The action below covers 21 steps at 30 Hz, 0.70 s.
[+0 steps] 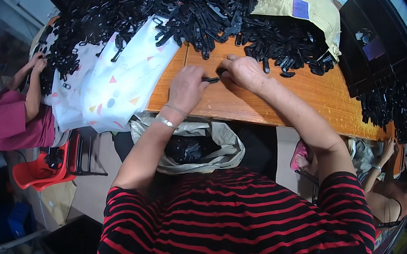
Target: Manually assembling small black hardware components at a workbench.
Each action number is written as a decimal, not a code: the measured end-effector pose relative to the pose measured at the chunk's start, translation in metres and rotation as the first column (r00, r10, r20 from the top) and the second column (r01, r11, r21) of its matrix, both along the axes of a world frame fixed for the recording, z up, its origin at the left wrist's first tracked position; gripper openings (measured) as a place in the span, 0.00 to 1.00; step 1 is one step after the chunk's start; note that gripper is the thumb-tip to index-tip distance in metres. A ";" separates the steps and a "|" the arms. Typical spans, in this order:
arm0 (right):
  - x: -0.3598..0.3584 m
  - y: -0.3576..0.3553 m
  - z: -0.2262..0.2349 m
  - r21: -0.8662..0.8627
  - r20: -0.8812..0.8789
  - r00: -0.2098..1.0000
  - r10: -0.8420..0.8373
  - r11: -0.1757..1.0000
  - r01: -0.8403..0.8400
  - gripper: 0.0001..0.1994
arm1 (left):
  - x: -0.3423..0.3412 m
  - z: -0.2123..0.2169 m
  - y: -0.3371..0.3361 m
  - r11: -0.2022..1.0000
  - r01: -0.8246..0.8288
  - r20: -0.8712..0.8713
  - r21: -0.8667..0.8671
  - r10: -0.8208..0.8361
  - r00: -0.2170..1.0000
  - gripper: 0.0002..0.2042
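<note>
Wooden table (323, 89) under black parts (203, 11); red chair (32, 174); left hand (188, 87) pinching thin piece (213, 80), right hand (245, 71): grip unclear.

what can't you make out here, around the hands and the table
All in the head view:
black piece: gripped end covered by the left hand
right hand: whether it holds anything, hidden by its own fingers
pile of black parts: far side cut off by the top edge
grey sack: bottom hidden by dark contents

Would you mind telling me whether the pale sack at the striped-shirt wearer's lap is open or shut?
The pale sack is open: its rim is spread apart, and dark contents show inside.
</note>
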State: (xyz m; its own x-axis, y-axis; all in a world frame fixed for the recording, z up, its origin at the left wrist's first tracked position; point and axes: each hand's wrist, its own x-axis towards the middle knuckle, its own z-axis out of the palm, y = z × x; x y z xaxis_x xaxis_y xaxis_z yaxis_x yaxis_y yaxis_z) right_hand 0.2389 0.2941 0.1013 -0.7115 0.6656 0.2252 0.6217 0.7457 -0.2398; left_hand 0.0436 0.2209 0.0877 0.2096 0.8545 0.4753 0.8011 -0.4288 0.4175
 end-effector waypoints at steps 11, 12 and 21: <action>-0.035 -0.012 -0.010 -0.061 -0.243 0.970 0.029 0.997 -0.045 0.09 | -0.028 0.014 -0.026 0.893 0.054 0.522 -0.447 0.212 0.826 0.07; -0.033 -0.012 -0.007 -0.092 -0.342 0.940 -0.015 0.996 -0.018 0.11 | -0.027 0.015 -0.023 0.888 0.062 0.516 -0.456 0.207 0.831 0.06; -0.018 -0.015 0.010 -0.739 -0.479 0.792 -0.379 0.661 -0.130 0.08 | -0.011 0.016 0.015 0.888 0.200 0.642 -0.413 0.129 0.756 0.07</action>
